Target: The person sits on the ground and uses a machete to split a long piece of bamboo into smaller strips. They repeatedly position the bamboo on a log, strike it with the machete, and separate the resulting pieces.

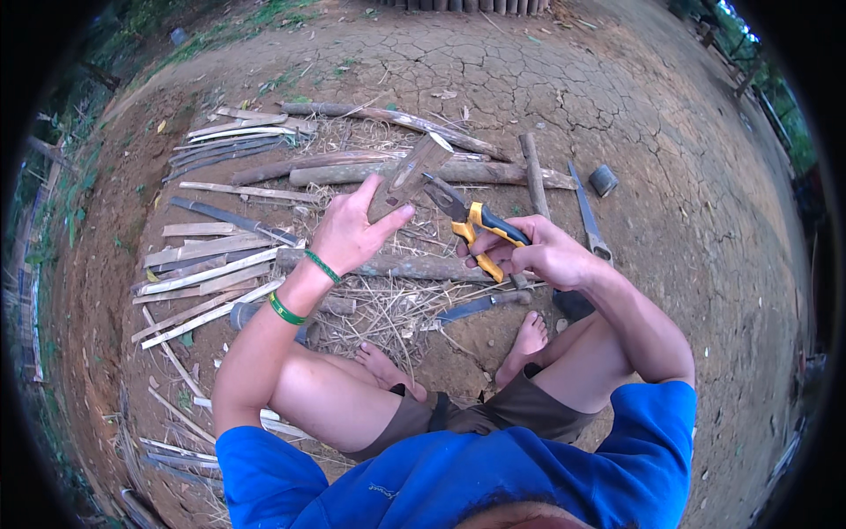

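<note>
My left hand [354, 225] is closed round the lower end of a short, thick piece of wood [414, 169], which tilts up to the right and shows a pale cut face on top. A small dark hole or mark sits on its side near my thumb. Combination pliers [480, 227] with yellow and black handles are in my right hand [546, 251], the handles spread apart. Their jaws point up and left, close beside the wood; whether they touch it I cannot tell. Part of my right hand's grip is hidden behind the handles.
Split wood strips [211, 264] lie in rows at the left, with a long dark blade [229, 219] among them. Logs [397, 173] cross the middle over shavings. A knife [480, 307] lies near my right foot. A handsaw [589, 212] and a dark block [604, 181] are at the right.
</note>
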